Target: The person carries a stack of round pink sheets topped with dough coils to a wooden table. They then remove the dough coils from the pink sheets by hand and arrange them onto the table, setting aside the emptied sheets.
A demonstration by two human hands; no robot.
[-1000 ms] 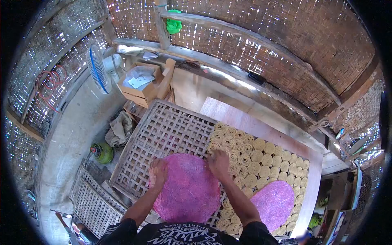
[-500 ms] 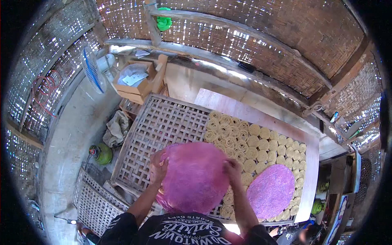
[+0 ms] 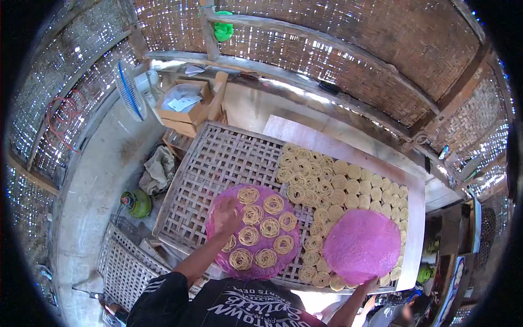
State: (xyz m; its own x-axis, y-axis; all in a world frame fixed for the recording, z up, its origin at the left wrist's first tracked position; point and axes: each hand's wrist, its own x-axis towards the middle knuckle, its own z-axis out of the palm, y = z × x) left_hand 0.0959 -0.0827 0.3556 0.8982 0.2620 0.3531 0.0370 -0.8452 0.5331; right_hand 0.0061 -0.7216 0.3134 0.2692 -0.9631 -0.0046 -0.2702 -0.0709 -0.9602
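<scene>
A round pink sheet (image 3: 256, 275) lies on the woven lattice tray (image 3: 218, 147), with several coiled noodle nests (image 3: 269, 226) spread over it. My left hand (image 3: 226, 216) is over the upper left part of this sheet, beside the nests; its fingers are blurred. A second round pink disc (image 3: 362, 247) rests on the rows of noodle nests at the right of the tray. My right hand (image 3: 371, 284) is at that disc's lower edge and grips it, its fingers partly hidden.
A cardboard box (image 3: 185, 115) and a fan (image 3: 131, 91) stand at the back left. A green gas cylinder (image 3: 137, 204) is on the floor beside a cloth (image 3: 158, 170). Another person (image 3: 389, 313) is at the lower right.
The pink disc that both hands held has moved right, onto the nests. Noodle nests on a pink sheet now show at the left. My left hand has let go of the moved disc.
</scene>
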